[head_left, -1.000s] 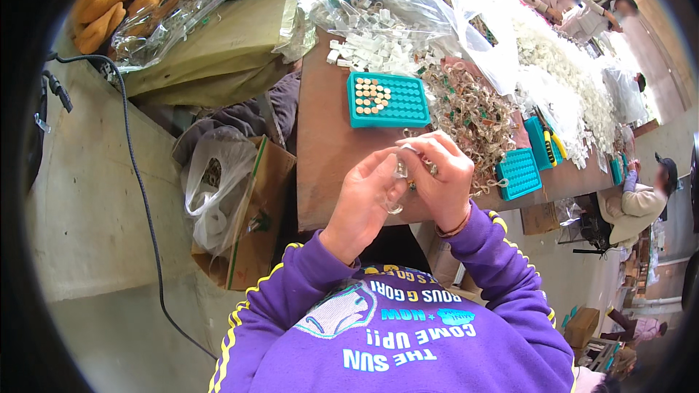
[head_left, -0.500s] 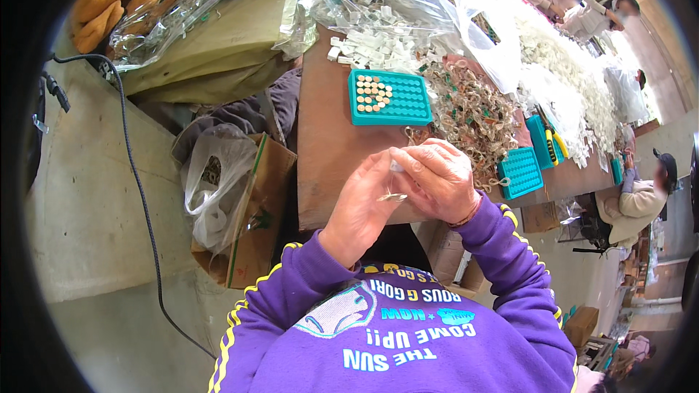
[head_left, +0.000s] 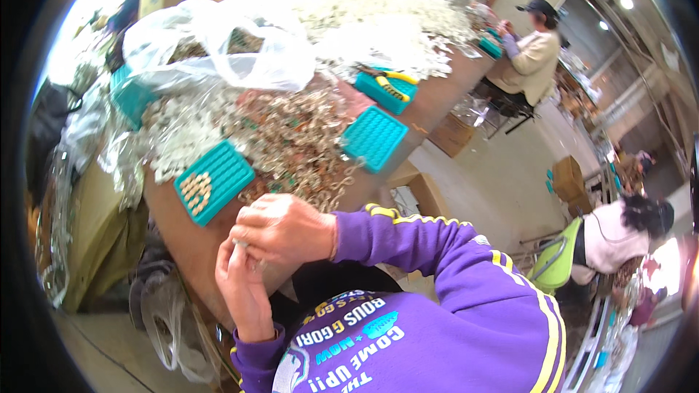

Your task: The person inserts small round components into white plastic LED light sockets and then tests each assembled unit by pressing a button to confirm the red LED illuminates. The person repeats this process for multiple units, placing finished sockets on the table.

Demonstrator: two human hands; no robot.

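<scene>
Your left hand (head_left: 244, 287) and right hand (head_left: 284, 229) are pressed together over the worktop's (head_left: 186, 247) near edge, pinching a small pale part (head_left: 240, 244). Hold it firm and work with fingertips only, close to the tray (head_left: 215, 180).

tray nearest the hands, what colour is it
Teal tray, partly filled with pale pieces; head view.

Our left hand (head_left: 244, 287) and right hand (head_left: 287, 229) meet at near edge of brown wooden table (head_left: 178, 236). Teal plastic grid tray (head_left: 213, 181) just behind our hands. Heap of small metal rings (head_left: 291, 138) right of it. Second teal plastic grid tray (head_left: 373, 137) right of heap. Clear plastic bag (head_left: 218, 47) behind heap.
</scene>
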